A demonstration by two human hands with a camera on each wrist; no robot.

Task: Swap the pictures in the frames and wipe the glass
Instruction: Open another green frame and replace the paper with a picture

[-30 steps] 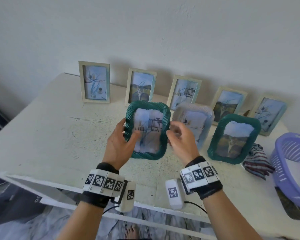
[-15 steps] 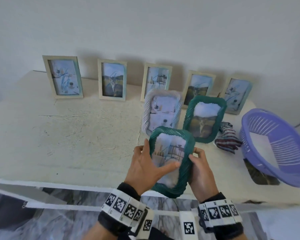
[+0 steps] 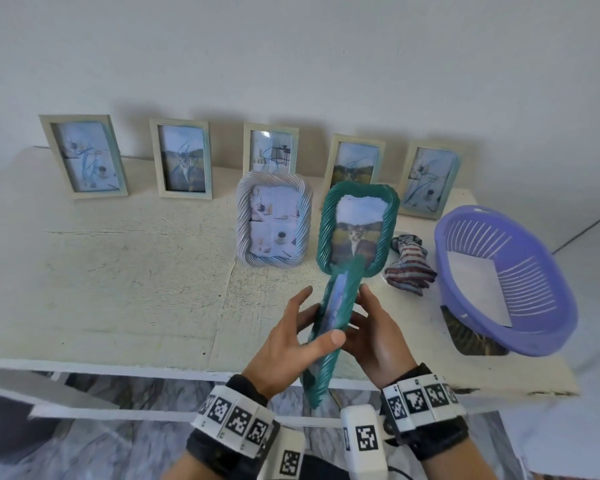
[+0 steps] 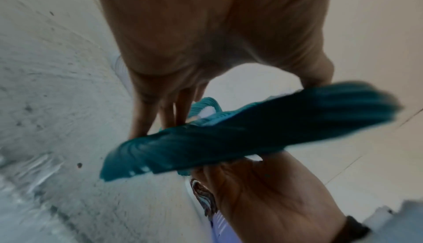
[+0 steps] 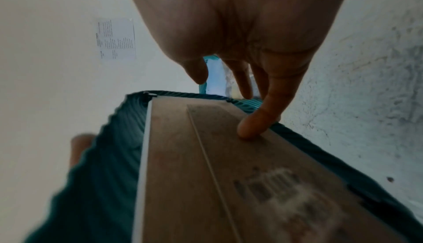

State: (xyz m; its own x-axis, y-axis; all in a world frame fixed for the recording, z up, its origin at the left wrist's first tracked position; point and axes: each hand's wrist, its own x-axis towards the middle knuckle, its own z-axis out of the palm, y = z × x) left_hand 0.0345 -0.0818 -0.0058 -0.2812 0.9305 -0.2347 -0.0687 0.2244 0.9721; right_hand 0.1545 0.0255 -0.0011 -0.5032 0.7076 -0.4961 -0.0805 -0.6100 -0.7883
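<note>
Held frame: while both hands work it, the teal rope-edged frame (image 3: 333,323) is up in the air over the front edge of the tabletop (image 3: 118,271), turned edge-on, glass side to the left.
Left hand: the left hand (image 3: 284,344) grasps the frame's front, thumb laid across the glass, fingers on the rim.
Right hand: the right hand (image 3: 374,337) cups the back; the right wrist view shows a fingertip (image 5: 248,129) pressing the brown backing board (image 5: 240,174).
Handling: I'd call it light and stiff, but glass-fronted, so fragile; grip the ribbed rim, not the pane, and pry the backing at its edge.
Waiting: a second teal frame with a cat picture (image 3: 357,230) and a pale rope-edged frame (image 3: 274,220) stand mid-tabletop.
Cloth: the striped cloth (image 3: 409,265) lies just beside the purple basket (image 3: 534,327) near the right edge.
</note>
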